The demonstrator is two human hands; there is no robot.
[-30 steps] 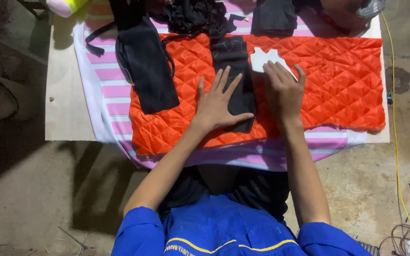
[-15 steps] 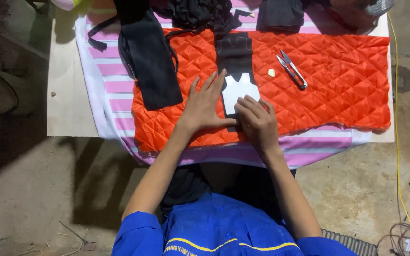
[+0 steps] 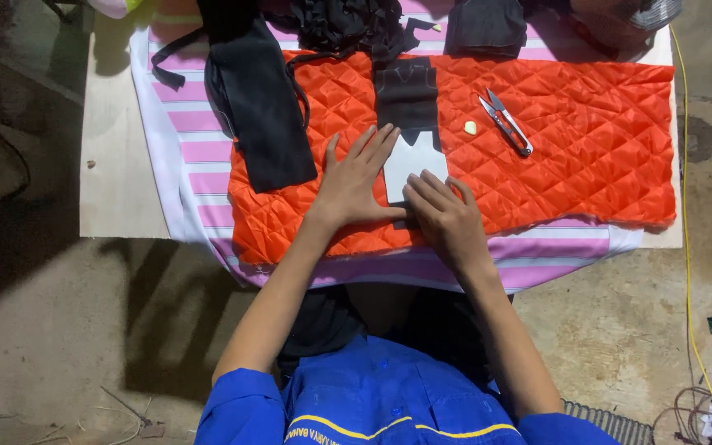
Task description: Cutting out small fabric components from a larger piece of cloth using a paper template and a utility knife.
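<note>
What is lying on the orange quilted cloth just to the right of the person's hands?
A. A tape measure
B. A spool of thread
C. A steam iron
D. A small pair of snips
D: a small pair of snips lies on the orange quilted cloth, up and to the right of the right hand, with a small pale lump beside it.

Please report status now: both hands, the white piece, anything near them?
Left hand and right hand flat, pressing white template onto black strip on orange quilted fabric. Snips lie clear, right side.

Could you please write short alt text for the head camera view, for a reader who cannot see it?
Both hands, left hand and right hand, press a white card template onto black fabric lying on orange quilted cloth; thread snips lie nearby.
</note>
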